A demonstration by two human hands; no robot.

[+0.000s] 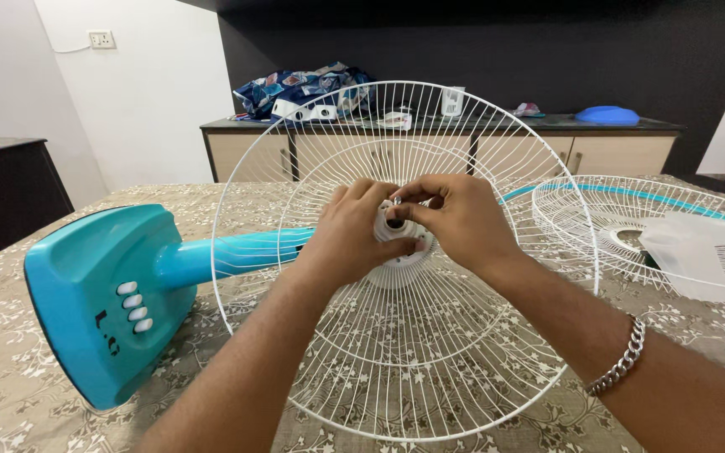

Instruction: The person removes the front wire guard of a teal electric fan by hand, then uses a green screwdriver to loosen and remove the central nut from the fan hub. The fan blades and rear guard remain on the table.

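Note:
A turquoise table fan lies on its side on the patterned tablecloth, its base (98, 298) with white buttons toward me and its neck (237, 252) running right. A round white wire guard (430, 369) stands upright on the motor end. Both hands meet at the guard's centre. My left hand (350, 235) grips the white hub nut (396, 231), and my right hand (463, 220) pinches it from the right, fingertips on its top edge. A silver chain bracelet (618, 362) sits on my right wrist.
A second white wire guard (597, 210) with a turquoise rim lies flat at the right, with translucent fan blades (690, 252) on it. Behind the table stands a low cabinet (430, 151) carrying a patterned bag (304, 88) and a blue lid (607, 114). A dark counter (2, 189) is at the left.

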